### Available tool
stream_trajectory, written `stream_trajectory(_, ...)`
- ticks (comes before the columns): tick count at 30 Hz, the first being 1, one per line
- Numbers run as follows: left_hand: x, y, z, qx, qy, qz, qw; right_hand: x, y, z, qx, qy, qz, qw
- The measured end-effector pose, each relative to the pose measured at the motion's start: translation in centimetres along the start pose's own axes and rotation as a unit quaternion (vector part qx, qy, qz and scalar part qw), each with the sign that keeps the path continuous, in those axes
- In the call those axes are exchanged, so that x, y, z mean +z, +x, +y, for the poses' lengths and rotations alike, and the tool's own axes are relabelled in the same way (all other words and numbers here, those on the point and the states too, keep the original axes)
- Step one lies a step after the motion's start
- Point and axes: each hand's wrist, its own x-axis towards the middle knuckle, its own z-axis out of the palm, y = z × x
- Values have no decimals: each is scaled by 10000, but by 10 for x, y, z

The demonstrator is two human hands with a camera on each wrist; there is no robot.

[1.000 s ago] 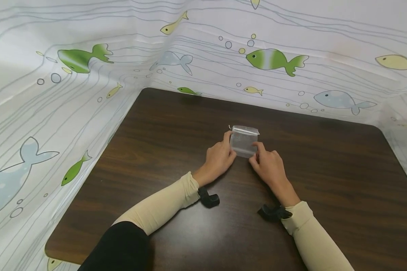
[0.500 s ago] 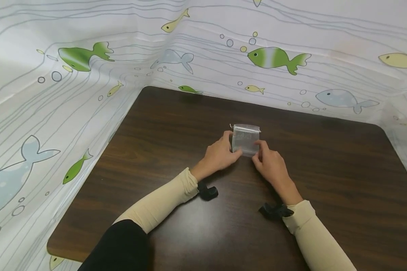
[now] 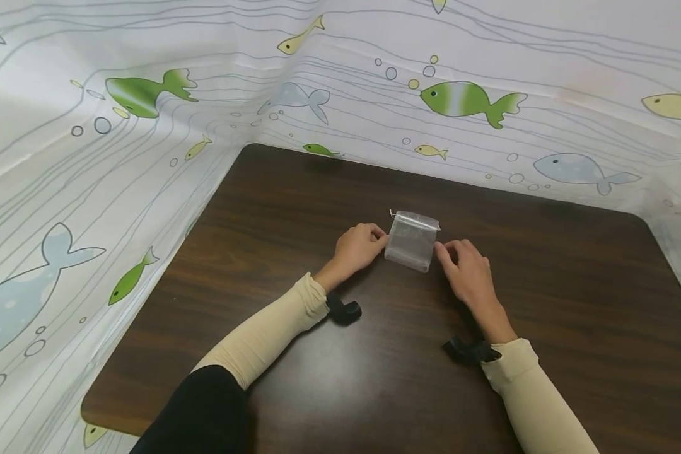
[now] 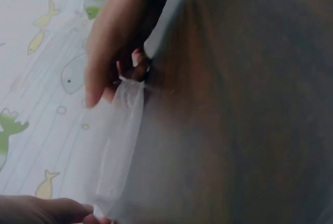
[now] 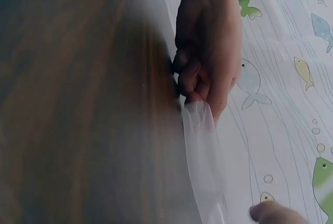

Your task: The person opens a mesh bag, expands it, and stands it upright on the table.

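Observation:
A small sheer white drawstring pouch (image 3: 411,244) is between my hands in the head view, its cord (image 3: 417,222) running across the far end. My left hand (image 3: 356,247) pinches its left edge between thumb and fingers. On the opposite side, my right hand (image 3: 468,272) pinches the right edge. The left wrist view shows the pouch (image 4: 120,141) almost edge-on, stretching from the left hand (image 4: 122,37) to the right hand's fingertips (image 4: 73,211). Seen from the right wrist, the pouch (image 5: 202,151) hangs by the right hand's fingers (image 5: 195,96). It looks flat.
A dark wood-grain table (image 3: 295,195) lies under both hands. White fabric printed with fish (image 3: 340,75) surrounds its back and left side. Black wrist straps or mounts (image 3: 345,311) stick out from the beige sleeves (image 3: 267,331).
Both hands have shifted from the pouch's lower part to its left and right edges, the left one pulling leftward and the right moving outward. The pouch has turned slightly clockwise.

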Motion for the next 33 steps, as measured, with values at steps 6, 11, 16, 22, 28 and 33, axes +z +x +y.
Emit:
stream_trajectory(6,4,-2,2,157,-6,97,9998,7,3,3,-121,738,-141,9971)
stream_trajectory(11,6,-1,-4,411,-795,392,9952,8,5,6,-26,1347,-97,9908)
stream_trajectory(16,10,2,-11,1023,-1987,630,9727,7,5,4,298,1767,-129,9837)
stream_trajectory(22,12,5,-11,1682,-2686,775,9453,5,7,3,228,2436,150,9695)
stream_trajectory(28,12,8,-12,1687,-2628,717,9473,2,5,-2,-28,2533,382,9666)
stream_trajectory(33,12,8,-16,1566,-2377,527,9572,-6,-1,-19,-233,2531,415,9663)
